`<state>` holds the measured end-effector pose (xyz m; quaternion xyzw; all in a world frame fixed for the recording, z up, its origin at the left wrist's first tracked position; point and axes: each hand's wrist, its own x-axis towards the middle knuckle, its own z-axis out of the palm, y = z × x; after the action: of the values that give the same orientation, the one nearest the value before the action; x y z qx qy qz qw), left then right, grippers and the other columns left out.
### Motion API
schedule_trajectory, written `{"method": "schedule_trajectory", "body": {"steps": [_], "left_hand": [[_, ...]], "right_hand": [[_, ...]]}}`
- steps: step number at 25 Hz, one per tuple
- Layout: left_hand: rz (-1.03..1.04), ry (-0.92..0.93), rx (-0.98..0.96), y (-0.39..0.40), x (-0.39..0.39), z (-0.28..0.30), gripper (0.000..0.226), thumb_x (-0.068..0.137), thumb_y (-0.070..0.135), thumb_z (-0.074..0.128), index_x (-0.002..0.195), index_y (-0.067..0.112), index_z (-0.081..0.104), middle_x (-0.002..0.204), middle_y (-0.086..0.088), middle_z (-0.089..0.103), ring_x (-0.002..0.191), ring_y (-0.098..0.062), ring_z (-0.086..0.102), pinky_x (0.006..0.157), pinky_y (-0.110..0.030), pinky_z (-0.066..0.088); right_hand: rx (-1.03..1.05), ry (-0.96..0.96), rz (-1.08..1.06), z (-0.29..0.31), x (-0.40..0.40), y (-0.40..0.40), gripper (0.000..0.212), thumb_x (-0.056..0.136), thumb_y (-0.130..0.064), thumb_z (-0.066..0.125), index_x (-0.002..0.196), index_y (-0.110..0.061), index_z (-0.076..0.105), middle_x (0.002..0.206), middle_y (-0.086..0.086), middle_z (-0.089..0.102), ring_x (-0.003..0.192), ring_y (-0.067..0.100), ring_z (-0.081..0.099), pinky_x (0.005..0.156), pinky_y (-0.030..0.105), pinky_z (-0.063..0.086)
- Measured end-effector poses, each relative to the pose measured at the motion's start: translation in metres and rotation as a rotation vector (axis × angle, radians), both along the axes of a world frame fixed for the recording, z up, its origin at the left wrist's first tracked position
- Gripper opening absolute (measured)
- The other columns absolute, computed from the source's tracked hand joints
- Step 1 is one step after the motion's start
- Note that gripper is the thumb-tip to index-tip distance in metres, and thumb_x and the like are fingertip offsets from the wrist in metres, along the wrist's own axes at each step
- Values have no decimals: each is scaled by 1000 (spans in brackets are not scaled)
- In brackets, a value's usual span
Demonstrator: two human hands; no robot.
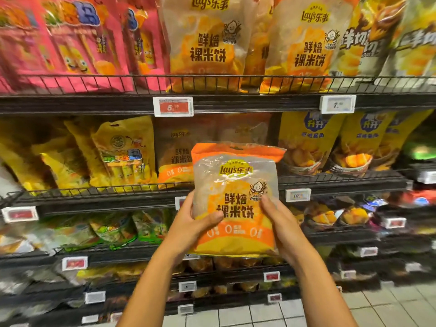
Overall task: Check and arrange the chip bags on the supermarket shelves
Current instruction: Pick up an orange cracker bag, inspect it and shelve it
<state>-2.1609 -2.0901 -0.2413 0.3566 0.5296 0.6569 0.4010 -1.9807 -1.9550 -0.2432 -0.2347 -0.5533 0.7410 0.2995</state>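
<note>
An orange and grey Lay's rice-cracker bag [236,192] is held upright in front of the middle shelf [106,197]. My left hand [193,223] grips its lower left edge, thumb across the front. My right hand [280,223] grips its lower right edge, fingers behind the bag. More bags of the same kind [175,159] stand behind it on the middle shelf, and two larger ones [205,43] on the top shelf [236,100].
Pink snack bags [70,43] fill the top shelf's left, yellow bags [122,152] the middle left and dark yellow bags [311,140] the middle right. Wire rails front each shelf. Price tags [173,106] line the edges. Lower shelves hold blurred bags; tiled floor [354,310] lies below.
</note>
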Motion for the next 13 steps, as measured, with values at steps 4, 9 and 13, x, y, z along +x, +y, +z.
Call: {"method": "schedule_trajectory", "body": {"steps": [4,9,13], "left_hand": [[-37,-23,-18,-9,3,-5,85,55,48,91,129,37,50,118,3,71,104,-23,71,74,-35,60],[-10,-59,-20,-4,9,-7,84,57,44,91,130,32,52,118,-2,71,104,-26,71,74,-35,60],[116,-45,15,6,24,-10,73,60,39,87,125,31,55,113,1,73,98,-22,73,69,-31,59]], "right_hand": [[59,31,-74,0,5,-12,42,85,-45,73,122,-26,67,117,12,74,103,33,73,77,42,62],[78,-31,-104,1,6,-7,43,87,-43,68,124,-22,63,114,10,76,101,31,74,77,41,62],[119,-94,-73,-2,17,2,48,84,-49,67,124,-23,63,112,2,77,99,20,75,75,31,60]]}}
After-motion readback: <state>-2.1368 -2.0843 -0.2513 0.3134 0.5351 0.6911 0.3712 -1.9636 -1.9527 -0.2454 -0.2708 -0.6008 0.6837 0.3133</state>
